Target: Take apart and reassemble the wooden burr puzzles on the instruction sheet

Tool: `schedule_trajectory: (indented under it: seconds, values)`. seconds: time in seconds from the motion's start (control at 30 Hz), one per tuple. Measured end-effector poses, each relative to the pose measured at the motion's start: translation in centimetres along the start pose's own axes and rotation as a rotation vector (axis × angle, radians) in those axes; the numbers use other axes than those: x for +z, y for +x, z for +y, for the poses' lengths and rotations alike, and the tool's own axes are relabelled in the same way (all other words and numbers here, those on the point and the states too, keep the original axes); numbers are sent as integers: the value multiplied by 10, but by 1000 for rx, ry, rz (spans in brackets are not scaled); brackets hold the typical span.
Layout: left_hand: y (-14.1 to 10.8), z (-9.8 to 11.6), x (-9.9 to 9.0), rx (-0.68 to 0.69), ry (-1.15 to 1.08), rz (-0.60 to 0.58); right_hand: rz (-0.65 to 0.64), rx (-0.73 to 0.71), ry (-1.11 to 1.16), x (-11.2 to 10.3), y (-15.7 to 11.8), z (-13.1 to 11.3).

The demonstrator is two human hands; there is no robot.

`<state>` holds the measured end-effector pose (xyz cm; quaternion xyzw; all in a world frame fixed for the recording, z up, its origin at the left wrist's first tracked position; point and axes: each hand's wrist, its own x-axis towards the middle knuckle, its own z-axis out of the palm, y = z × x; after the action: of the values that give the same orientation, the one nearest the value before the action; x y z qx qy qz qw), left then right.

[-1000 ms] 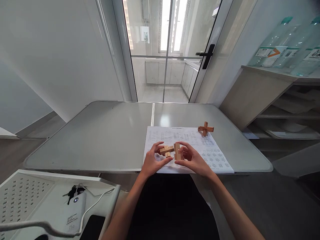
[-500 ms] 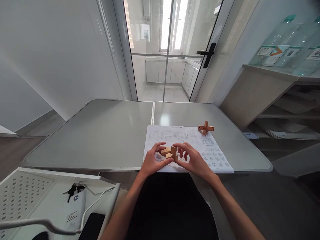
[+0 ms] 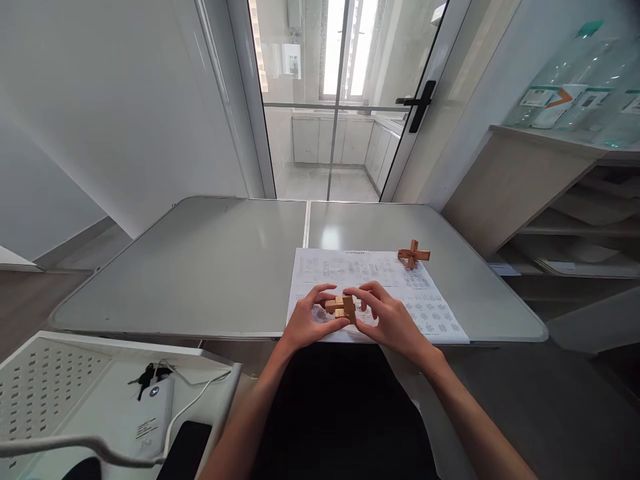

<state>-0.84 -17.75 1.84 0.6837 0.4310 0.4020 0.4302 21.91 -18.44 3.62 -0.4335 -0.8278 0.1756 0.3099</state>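
Between my two hands is a light wooden interlocking puzzle (image 3: pixel 341 307), made of several notched blocks, held just above the near edge of a printed sheet. My left hand (image 3: pixel 306 320) grips its left side, thumb along the bottom and fingers behind. My right hand (image 3: pixel 387 313) pinches the upright block at the right end between thumb and index finger. The printed sheet (image 3: pixel 360 263) shows rows of small diagrams. On its far right corner rests a darker brown wooden cross-shaped puzzle (image 3: pixel 413 255), apart from both hands.
A grey folding table (image 3: pixel 225 267) bears the sheet. At the lower left a white basket (image 3: pixel 115 347) holds keys (image 3: pixel 146 380), a white power bank (image 3: pixel 154 417) with a cable and a black phone (image 3: pixel 187 450). Plastic bottles (image 3: pixel 560 93) stand on a shelf unit to the right.
My right fingers have closed in against the right end block, and the puzzle is turned slightly, its blocks looking closer together. The brown cross has stayed in place on the sheet.
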Motion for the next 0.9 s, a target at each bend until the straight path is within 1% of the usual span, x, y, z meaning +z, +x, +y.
schedule_trajectory:
  seconds: [0.07,0.13,0.2,0.27,0.47,0.67,0.73,0.9]
  values:
    - [1,-2,1,2,19,34,19,25,-50,3,0,-1]
    - [1,-3,2,3,34,73,14,82,-88,8,0,-2]
    - [1,-4,3,7,39,103,-25,149,-92,14,0,-2]
    - [2,-5,4,10,42,120,-67,201,-51,19,1,-3]
    - [2,-7,5,-10,54,156,-93,298,180,28,6,-10]
    - [2,-9,6,26,68,177,-154,341,576,27,9,-13]
    - [2,-10,7,36,91,179,-178,356,674,26,9,-12]
    - [1,-11,7,25,96,179,-230,384,731,24,8,-8]
